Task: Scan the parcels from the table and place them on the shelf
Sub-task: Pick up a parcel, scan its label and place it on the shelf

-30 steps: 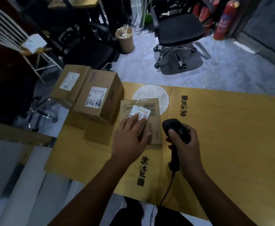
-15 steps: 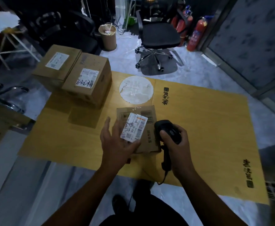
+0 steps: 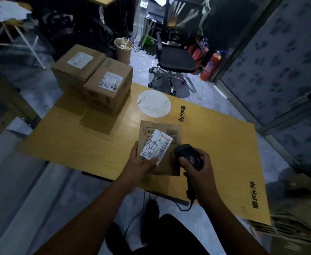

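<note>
A flat brown parcel with a white barcode label is held over the near edge of the cardboard-covered table. My left hand grips its near left corner, thumb on the label. My right hand grips a black handheld scanner, its head just right of the label and its cable hanging below. Two bigger brown boxes with white labels stand side by side at the table's far left corner. No shelf shows in this view.
A white round disc lies on the table beyond the parcel. Past the table stand a black office chair, a brown bin and red fire extinguishers. A patterned wall runs along the right.
My left hand went from resting flat on the parcel to gripping it and drawing it toward the table's near edge. The scanner hand came back with it. My view has pulled back and turned right.
</note>
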The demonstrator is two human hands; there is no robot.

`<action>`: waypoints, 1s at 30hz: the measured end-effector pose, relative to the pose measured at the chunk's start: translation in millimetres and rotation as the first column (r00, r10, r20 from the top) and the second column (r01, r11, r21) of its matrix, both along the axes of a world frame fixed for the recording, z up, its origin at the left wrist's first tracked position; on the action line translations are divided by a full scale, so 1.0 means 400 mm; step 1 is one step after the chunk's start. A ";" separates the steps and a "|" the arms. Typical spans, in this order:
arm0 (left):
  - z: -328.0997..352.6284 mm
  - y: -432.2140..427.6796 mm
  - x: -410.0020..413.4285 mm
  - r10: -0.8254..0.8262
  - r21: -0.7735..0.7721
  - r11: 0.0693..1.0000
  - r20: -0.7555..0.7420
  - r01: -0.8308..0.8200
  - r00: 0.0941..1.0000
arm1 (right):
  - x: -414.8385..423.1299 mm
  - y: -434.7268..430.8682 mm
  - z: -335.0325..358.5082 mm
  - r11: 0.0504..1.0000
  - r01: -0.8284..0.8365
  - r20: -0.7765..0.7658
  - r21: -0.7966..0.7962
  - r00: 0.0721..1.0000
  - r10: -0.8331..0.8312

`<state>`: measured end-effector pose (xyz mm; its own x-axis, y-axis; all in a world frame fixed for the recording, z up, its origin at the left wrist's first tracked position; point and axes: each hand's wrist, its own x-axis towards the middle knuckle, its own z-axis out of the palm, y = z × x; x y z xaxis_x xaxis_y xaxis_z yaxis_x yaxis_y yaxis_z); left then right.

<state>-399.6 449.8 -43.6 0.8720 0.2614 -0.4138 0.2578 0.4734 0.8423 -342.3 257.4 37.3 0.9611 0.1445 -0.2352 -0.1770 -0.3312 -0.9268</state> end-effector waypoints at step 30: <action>0.108 -0.312 -0.245 0.654 0.364 0.734 -0.151 -0.573 0.741 | 0.046 -0.223 -0.058 0.590 -0.806 0.018 0.043 0.591 0.806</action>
<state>-497.7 325.0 -0.3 0.3524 0.8382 -0.4163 0.2136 0.3610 0.9078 -323.7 168.0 14.2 0.4464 0.8695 -0.2113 0.1403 -0.3012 -0.9432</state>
